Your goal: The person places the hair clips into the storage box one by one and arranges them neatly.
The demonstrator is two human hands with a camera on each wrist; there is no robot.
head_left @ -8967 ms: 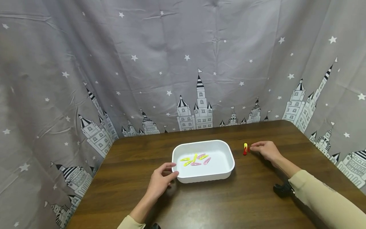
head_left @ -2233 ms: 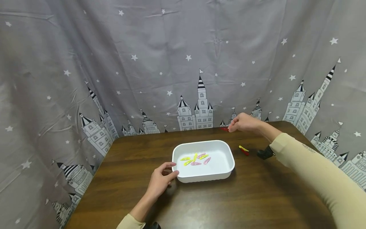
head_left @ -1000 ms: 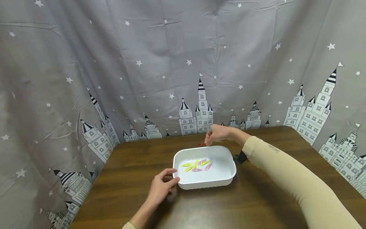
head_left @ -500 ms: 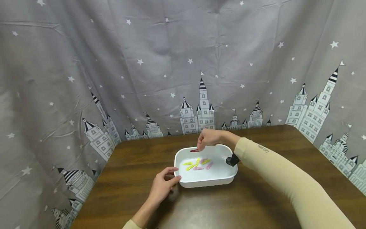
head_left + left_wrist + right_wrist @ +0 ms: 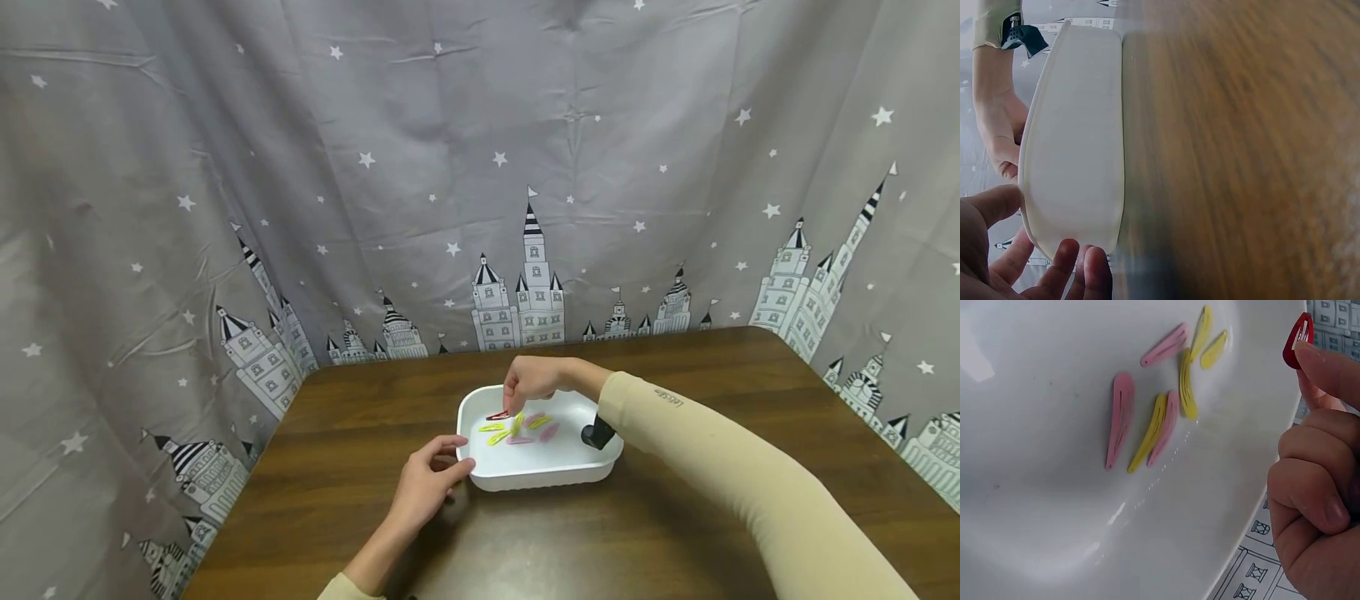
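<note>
A red snap hair clip (image 5: 497,416) is pinched between the thumb and forefinger of my right hand (image 5: 532,380), over the back left part of a white plastic tray (image 5: 540,481). In the right wrist view the red clip (image 5: 1299,341) stands out from the fingertips, apart from the clips in the tray. On the tray floor lie several yellow clips (image 5: 1149,432) and three pink ones (image 5: 1120,419). My left hand (image 5: 424,485) holds the tray's left front corner, thumb and fingers around the rim; the left wrist view shows the tray's outer wall (image 5: 1075,137).
The tray stands on a brown wooden table (image 5: 345,458). Behind it hangs a grey curtain (image 5: 420,208) printed with castles and stars. My right sleeve (image 5: 697,450) crosses the tray's right side and hides part of the table there.
My right hand has picked up the red clip from the table's right side and carried it left, then down into the tray. My left hand stays at the tray's corner.
</note>
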